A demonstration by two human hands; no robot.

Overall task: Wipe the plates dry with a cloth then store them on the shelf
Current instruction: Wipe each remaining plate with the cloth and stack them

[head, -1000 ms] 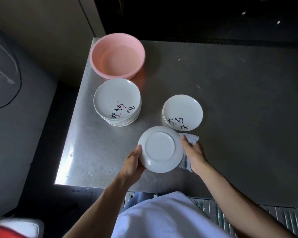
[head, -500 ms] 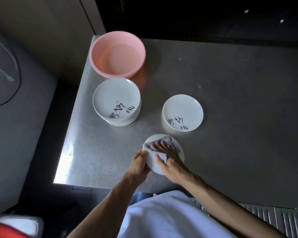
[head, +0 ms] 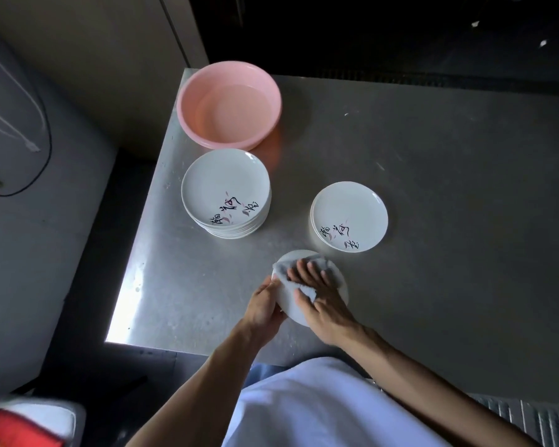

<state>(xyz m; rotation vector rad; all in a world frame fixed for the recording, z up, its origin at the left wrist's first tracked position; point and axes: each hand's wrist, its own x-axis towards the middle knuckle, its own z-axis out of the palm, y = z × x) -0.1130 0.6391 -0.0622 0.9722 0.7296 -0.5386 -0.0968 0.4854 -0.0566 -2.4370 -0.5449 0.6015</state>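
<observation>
View from above, looking down at a person's two bare arms working at the near edge of a grey metal tabletop [head: 449, 204]. The step in hand is wiping one plate dry.

The left hand [head: 263, 306] holds a small white plate [head: 288, 305] by its left rim, its grip curled around the edge. The plate is lifted and tilted, just above the tabletop. The right hand [head: 325, 304] lies flat on the plate, fingers [head: 307, 269] straight and spread, pressing a pale, crumpled cloth [head: 281, 270] against its surface. This grip is wide, pressing rather than clutching. The cloth sits between the palm and the plate and spills out towards the plate's far and left edges.

Beyond the hands and to the left, a tall stack of plates [head: 225, 188] with brushed lettering stands just in front of a pink basin [head: 229, 108]. To the right, near the held plate, is a low stack [head: 349, 214] in the same pattern; it looks like the place for dried plates.

The next move probably calls for finishing the wipe and setting this plate on the low stack. No shelf is in view.
</observation>
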